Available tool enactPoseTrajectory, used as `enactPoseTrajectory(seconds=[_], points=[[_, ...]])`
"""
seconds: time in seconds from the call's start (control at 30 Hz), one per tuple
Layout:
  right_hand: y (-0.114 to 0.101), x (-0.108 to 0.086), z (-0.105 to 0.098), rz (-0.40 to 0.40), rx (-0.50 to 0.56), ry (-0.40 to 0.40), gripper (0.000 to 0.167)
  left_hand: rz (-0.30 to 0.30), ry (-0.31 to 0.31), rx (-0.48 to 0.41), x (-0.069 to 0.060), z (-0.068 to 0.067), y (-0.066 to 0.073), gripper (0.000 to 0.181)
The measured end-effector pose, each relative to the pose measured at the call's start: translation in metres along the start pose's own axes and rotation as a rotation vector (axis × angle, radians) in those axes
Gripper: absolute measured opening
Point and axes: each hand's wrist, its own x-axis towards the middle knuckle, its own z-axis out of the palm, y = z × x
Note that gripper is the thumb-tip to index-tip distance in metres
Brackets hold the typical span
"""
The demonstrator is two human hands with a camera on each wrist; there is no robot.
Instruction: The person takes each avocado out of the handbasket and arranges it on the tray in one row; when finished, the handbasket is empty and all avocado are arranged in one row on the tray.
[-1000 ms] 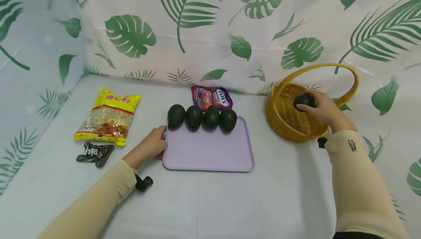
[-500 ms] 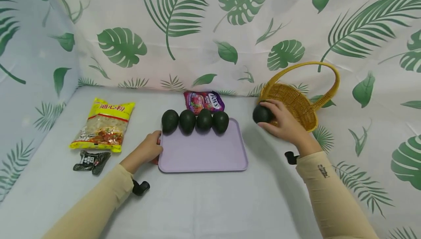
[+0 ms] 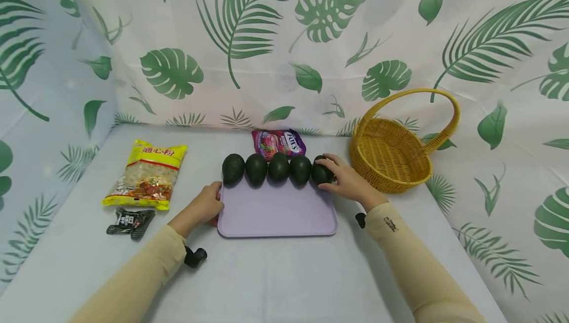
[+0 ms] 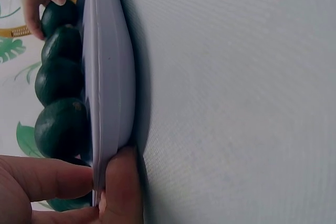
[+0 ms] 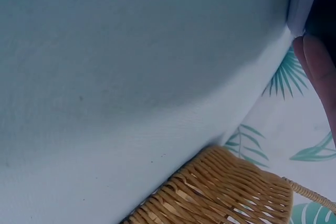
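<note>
A lilac tray (image 3: 277,214) lies on the table, with several dark green avocados (image 3: 256,170) in a row along its far edge. My left hand (image 3: 206,205) pinches the tray's left rim; the left wrist view shows fingers (image 4: 52,179) on one side of the rim and another digit on the other. At the row's right end my right hand (image 3: 344,179) grips one more avocado (image 3: 321,172) at the tray's far right corner, beside its neighbour. Only part of that hand's fingers (image 5: 317,66) shows in the right wrist view.
A yellow wicker basket (image 3: 386,157) with a tall handle stands right of the tray. A purple FOX'S candy pouch (image 3: 279,142) lies behind the avocados. On the left are a yellow bag of pasta (image 3: 148,175) and a small black packet (image 3: 130,222). Leaf-printed cloth (image 3: 266,41) hangs behind.
My right hand has carried an avocado out of the basket, leftward to the right end of the row at the tray. My left hand has kept hold of the tray rim.
</note>
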Motion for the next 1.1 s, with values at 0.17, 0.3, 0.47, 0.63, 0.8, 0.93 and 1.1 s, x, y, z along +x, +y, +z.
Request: enactPoseTrajectory(seconds=[0.17,0.3,0.47,0.63,0.8,0.93,1.1], points=[[0.003,0.008,0.002,0.007,0.003,-0.004,0.072,0.021,0.015,0.006,0.001,-0.005,-0.001,0.072],[0.004,0.014,0.002,0.016,0.021,0.004,0.077,0.034,0.01,0.019,0.003,-0.012,0.002,0.072],[0.007,0.017,0.003,0.053,0.045,0.02,0.081,0.084,0.056,0.159,0.0,-0.018,0.008,0.072],[0.008,0.017,0.005,0.083,0.054,0.047,0.084,0.175,0.2,0.349,-0.007,-0.018,0.016,0.068],[0.004,0.019,0.006,0.066,0.049,0.062,0.084,0.272,0.291,0.4,-0.011,-0.015,0.022,0.066],[0.0,0.021,0.004,0.074,0.068,0.045,0.085,0.31,0.287,0.399,-0.012,-0.011,0.024,0.065],[0.0,0.026,-0.002,0.073,0.121,-0.007,0.078,0.309,0.272,0.387,-0.013,-0.007,0.022,0.063]])
